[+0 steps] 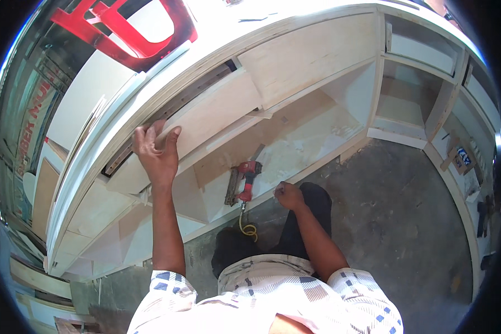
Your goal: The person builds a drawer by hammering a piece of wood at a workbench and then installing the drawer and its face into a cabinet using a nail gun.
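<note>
My left hand (157, 147) is at the upper edge of a pale plywood drawer front (211, 111). Its fingers curl over that edge, and the thumb lies against the board. The drawer front stands slightly out from the long cabinet, leaving a dark gap above it. Close to my knee, my right hand (289, 196) is closed; whatever it may hold is hidden. Between my hands, a red and black nail gun (247, 181) rests on the cabinet's bottom shelf, with a coiled yellow air hose (249, 228) running from its handle.
Another plywood front (309, 58) is flush to the right. Open cubbies (409, 92) curve round on the right, with a small box (461, 157) and tools on a low shelf. A red plastic chair or stool (133, 53) lies over the countertop. Concrete floor (395, 222) spreads beside my legs.
</note>
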Demonstrator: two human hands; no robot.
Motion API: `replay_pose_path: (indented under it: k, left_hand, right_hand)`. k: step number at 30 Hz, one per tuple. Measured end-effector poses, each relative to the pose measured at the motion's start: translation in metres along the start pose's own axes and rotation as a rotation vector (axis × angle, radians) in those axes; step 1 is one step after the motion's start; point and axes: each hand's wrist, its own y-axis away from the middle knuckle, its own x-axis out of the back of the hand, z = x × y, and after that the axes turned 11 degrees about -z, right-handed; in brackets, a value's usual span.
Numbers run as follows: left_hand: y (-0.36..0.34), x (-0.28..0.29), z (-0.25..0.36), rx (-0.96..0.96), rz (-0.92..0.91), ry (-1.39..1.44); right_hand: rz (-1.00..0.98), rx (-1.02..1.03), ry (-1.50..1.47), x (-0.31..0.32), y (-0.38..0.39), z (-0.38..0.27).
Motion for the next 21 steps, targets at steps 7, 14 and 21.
replay_pose_path:
  k: [7,14,21]
  left_hand:
    - [-0.011,0.098,0.036,0.131,0.255,0.47]
    - [0.027,0.087,0.022,0.228,0.405,0.896]
    - [0.072,0.039,0.037,0.601,0.449,1.615]
  right_hand:
    - [-0.105,0.274,-0.525,0.031,0.042,-0.126]
    - [-0.004,0.998,-0.224,0.119,0.096,-0.339]
    - [0.146,0.945,-0.011,0.122,0.057,-0.377]
